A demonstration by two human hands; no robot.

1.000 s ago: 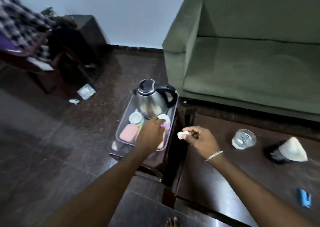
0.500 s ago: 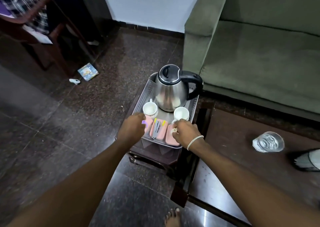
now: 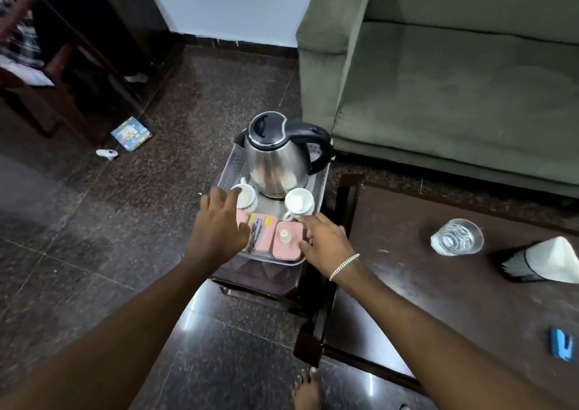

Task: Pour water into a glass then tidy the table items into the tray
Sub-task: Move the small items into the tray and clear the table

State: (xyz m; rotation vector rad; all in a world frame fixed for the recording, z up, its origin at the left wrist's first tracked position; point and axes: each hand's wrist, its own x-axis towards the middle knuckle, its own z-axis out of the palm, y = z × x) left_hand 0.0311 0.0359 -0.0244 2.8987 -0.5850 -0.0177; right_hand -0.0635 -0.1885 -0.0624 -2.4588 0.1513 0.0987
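Over the near half of the tray [image 3: 322, 184], both hands are palm down. The left hand [image 3: 219, 224] has its fingers spread and straight and holds nothing. It covers most of the left pink box [image 3: 241, 218], and its fingertips reach the rim of the left cup [image 3: 247, 195]. The right hand [image 3: 326, 240] has loose, extended fingers and also holds nothing. Its fingertips are at the right edge of the right pink box [image 3: 286, 245]; contact cannot be told. A bracelet [image 3: 344, 265] is on the right wrist.

Tray contents:
- The middle pink box [image 3: 266, 235] lies between the hands, with a dark clip-like item across it.
- A small pale piece [image 3: 284, 233] sits on the right pink box.
- The right cup [image 3: 299, 201] is just beyond the right hand's index finger.
- The kettle [image 3: 275, 159] stands upright at the far end behind both cups, handle to the right.

The tray rests on a small dark stand [image 3: 260, 279], and its near rim overhangs slightly.

Glass [image 3: 457, 237]: upright with water in it, on the dark table [image 3: 391, 300], well apart from the right hand and outside the tray. A black holder of white napkins [image 3: 545, 261] is just beside it, and a blue item [image 3: 562, 345] lies near the table's right edge.

Room: bare tabletop lies between the right hand and the glass. A sofa [image 3: 454, 80] stands behind the tray and table. Open floor [image 3: 94, 237] lies to the left.
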